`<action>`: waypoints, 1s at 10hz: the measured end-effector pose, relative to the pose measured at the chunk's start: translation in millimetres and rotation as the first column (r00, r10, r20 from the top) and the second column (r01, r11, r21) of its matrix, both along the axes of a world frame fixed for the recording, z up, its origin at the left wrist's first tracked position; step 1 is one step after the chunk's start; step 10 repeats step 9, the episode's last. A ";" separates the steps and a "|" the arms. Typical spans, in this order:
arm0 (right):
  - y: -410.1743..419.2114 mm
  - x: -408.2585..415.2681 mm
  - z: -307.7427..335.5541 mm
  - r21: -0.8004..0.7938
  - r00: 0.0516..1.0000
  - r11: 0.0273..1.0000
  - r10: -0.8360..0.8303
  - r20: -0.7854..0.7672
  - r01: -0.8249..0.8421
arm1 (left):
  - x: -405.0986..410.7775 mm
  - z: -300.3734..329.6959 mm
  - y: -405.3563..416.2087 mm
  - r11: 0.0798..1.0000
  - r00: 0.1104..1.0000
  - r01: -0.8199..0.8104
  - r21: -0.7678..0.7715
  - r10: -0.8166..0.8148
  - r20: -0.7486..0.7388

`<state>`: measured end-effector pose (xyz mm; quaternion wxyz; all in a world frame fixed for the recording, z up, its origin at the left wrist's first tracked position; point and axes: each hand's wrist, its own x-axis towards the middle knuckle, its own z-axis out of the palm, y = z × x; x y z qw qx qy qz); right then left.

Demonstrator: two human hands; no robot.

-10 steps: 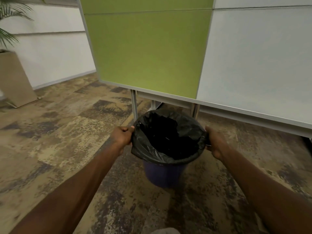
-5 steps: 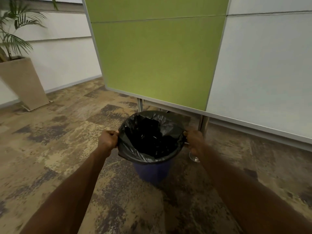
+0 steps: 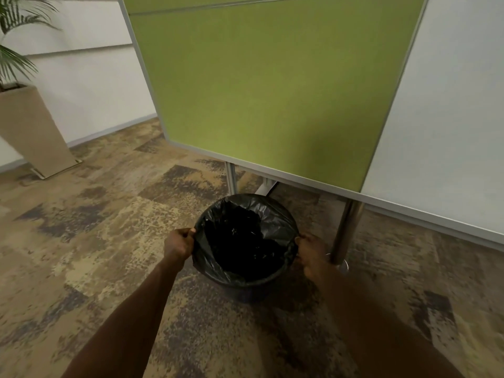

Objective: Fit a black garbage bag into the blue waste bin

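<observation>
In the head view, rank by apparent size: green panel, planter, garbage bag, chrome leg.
1. green panel
2. planter, cut off by the frame's left edge
3. garbage bag, close to the planter; farther, so unsure
4. chrome leg

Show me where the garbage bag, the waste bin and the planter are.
garbage bag point(image 3: 268, 219): head view, its folded-over far edge.
waste bin point(image 3: 242, 291): head view, wall below the bag.
planter point(image 3: 30, 132): head view, its beige front face.
</observation>
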<state>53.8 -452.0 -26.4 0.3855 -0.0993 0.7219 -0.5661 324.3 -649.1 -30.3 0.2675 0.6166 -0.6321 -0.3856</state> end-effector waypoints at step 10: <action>1.3 4.7 30.4 0.293 0.507 0.949 0.312 -0.803 -0.120 | -33.8 37.0 22.0 0.749 0.890 0.344 -0.566 -0.068 0.451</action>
